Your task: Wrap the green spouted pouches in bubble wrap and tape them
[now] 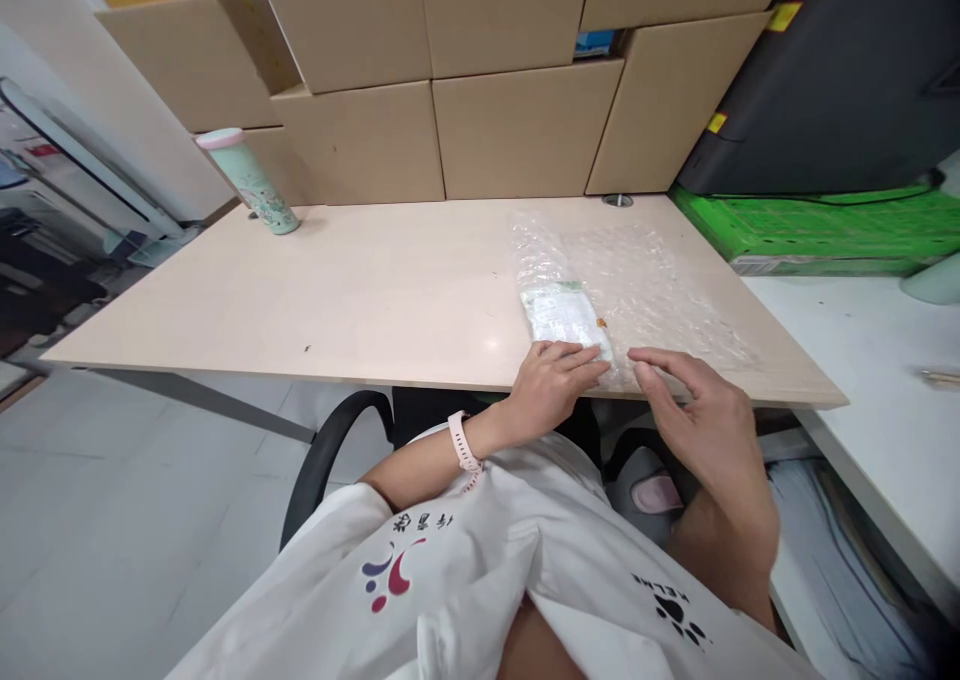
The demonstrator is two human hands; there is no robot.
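A white packet (562, 315) with a green-marked edge lies on a clear sheet of bubble wrap (656, 285) near the table's front edge. Part of the wrap seems to cover the packet. My left hand (553, 385), with a pink band on its wrist, rests palm down across the packet's near end, fingers stretched out. To the right, my right hand (701, 410) hovers over the near part of the wrap. Its thumb and index fingertip are close together with a small gap; the other fingers are mostly hidden behind. A small orange-brown spot (601, 323) shows beside the packet.
Cardboard boxes (525, 130) stand stacked along the table's back edge. A mint-green tumbler (255, 185) with a pink lid stands at the back left. On the right are a green crate (825, 230), a large dark case (832, 90) and a white side desk (862, 340).
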